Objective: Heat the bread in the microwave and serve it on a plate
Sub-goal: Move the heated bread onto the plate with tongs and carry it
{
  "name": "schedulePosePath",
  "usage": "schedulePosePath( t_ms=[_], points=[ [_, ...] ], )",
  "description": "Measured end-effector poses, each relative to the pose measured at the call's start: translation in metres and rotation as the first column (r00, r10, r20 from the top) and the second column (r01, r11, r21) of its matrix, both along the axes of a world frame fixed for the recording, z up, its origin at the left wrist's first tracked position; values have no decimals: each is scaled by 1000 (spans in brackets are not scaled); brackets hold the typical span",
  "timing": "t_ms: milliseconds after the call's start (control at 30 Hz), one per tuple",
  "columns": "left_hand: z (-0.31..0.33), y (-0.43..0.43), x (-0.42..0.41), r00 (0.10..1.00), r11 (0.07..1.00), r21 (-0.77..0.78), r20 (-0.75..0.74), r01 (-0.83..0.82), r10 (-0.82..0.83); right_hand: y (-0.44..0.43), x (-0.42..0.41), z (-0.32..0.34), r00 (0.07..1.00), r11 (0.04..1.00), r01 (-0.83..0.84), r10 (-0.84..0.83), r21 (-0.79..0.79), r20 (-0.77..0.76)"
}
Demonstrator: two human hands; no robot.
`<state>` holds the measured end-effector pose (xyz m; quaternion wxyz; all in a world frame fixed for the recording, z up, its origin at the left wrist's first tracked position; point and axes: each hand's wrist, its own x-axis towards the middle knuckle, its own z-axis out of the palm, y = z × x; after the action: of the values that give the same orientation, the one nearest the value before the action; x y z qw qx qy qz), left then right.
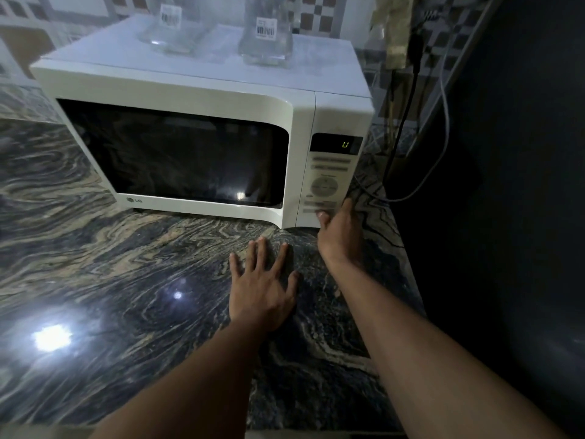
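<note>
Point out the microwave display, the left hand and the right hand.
microwave display (336,144): head view, middle of dark screen.
left hand (261,289): head view, back of the hand.
right hand (340,229): head view, back of the hand.

The light is dim and bluish, and the right side falls into near-black shadow. Hard white glare sits on the polished countertop (95,274) at lower left, with a smaller spot near the middle. Another glint shows low in the dark window of the microwave (202,144). Its green display (345,144) glows faintly. The glass jars (266,36) on top look hazy and soft. Wide-angle distortion bows straight lines, and the counter's pattern smears toward the left edge.
</note>
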<state>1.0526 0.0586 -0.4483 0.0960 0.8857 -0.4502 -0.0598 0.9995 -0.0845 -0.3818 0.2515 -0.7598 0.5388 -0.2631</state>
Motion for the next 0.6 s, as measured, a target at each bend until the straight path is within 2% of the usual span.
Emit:
schedulePosePath(
  t_ms=[167, 467, 600],
  points=[
    [0, 0, 0, 1000, 1000, -9, 6, -9, 9, 1, 0, -2, 999, 998, 12, -14, -57, -29],
    [3, 0, 0, 1000, 998, 57, -12, -1, 2, 12, -8, 26, 994, 999, -40, 42, 16, -97],
    [16, -5, 7, 991, 989, 147, -134, 36, -17, 23, -17, 76, 992, 992, -80, 70, -98, -107]
  ],
)
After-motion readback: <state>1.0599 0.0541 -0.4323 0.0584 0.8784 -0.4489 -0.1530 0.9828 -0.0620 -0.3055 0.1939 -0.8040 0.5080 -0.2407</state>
